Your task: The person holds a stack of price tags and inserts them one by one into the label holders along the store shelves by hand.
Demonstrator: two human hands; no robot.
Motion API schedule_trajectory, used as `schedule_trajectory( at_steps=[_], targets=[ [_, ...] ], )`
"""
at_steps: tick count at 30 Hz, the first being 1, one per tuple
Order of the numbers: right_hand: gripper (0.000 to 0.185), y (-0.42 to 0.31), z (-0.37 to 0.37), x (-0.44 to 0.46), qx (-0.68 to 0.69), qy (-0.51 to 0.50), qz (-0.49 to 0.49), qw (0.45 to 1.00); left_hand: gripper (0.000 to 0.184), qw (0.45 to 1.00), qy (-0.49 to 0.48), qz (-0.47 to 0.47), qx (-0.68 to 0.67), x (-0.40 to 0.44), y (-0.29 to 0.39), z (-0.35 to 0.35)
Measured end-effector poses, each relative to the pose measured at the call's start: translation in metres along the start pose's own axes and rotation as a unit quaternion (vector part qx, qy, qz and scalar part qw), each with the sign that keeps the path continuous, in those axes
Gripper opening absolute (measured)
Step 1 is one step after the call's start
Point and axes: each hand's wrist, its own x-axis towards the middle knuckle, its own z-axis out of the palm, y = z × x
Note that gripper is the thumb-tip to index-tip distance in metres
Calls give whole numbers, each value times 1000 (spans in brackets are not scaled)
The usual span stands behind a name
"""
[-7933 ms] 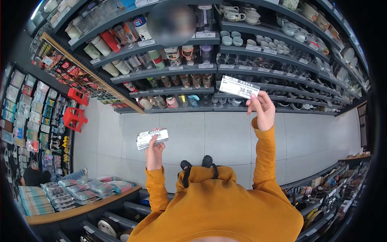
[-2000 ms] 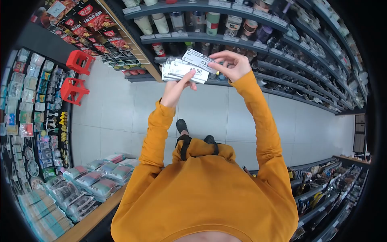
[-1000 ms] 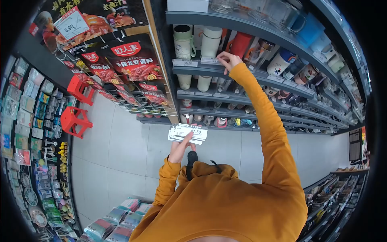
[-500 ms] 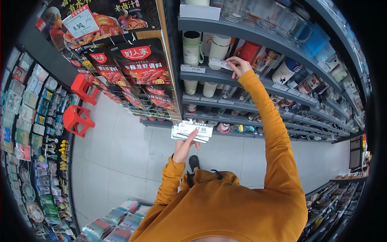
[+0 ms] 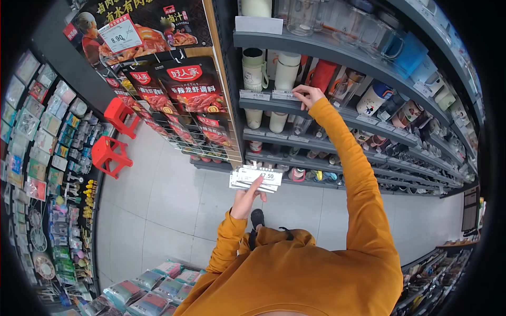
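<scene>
Low in the middle, my left hand (image 5: 246,202) grips a stack of white price cards (image 5: 255,178), thumb on top, with "47.50" readable on the uppermost one. My right hand (image 5: 309,97) reaches to the shelf front and pinches the right end of a price card (image 5: 284,96) lying along the shelf edge. Another price card (image 5: 254,95) marked 45.50 sits just left of it. Behind these stand a pale green cup with a dark lid (image 5: 254,68), a cream tumbler (image 5: 287,72) and a red bottle (image 5: 322,75).
Hanging black and red food packets (image 5: 192,87) cover a rack left of the shelves. Two red stools (image 5: 112,156) stand on the tiled floor (image 5: 174,210). Plastic-wrapped packs (image 5: 150,305) lie at the lower left, and a shelf with glass jars (image 5: 303,18) is above.
The card in my right hand, tilted half a second ago, now lies level along the shelf edge. Both hands and the shelves appear slightly lower and further right in view.
</scene>
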Motion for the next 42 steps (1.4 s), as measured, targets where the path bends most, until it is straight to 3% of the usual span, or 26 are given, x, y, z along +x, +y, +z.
schedule_trajectory(
  at_steps=[2,6,9,10,11,12,13,17,20,27,34,42],
  targets=[
    [19,-5,-2,1,-48,-15,30,998,19,1000,3,1,0,-1,2,3],
    [27,1,2,-3,-140,-2,-83,987,20,1000,-2,6,3,-5,6,12],
    [28,-29,6,-38,-114,109,-132,979,19,1000,-9,22,18,-4,8,22],
    [28,-34,9,-56,-14,102,-146,984,19,999,-14,27,18,-5,8,27],
    [25,-51,11,-82,77,80,-143,983,19,999,-18,32,19,-6,10,33],
    [23,-74,12,-114,164,32,-36,985,19,999,-22,37,21,-6,12,40],
    [21,-81,12,-139,240,-6,-6,971,19,998,-26,42,27,-7,12,46],
    [20,-86,2,-226,319,29,31,947,19,996,-50,54,54,-12,-1,84],
    [18,-76,-17,-282,328,69,-7,942,19,992,-71,70,74,-26,-21,123],
    [15,-25,-83,-390,325,140,33,935,21,988,-114,45,95,-88,-102,211],
    [14,-2,-136,-477,374,104,36,921,22,989,-113,42,90,-144,-149,268],
    [12,-2,-166,-527,412,130,12,902,21,990,-97,46,93,-177,-166,311]
  ],
)
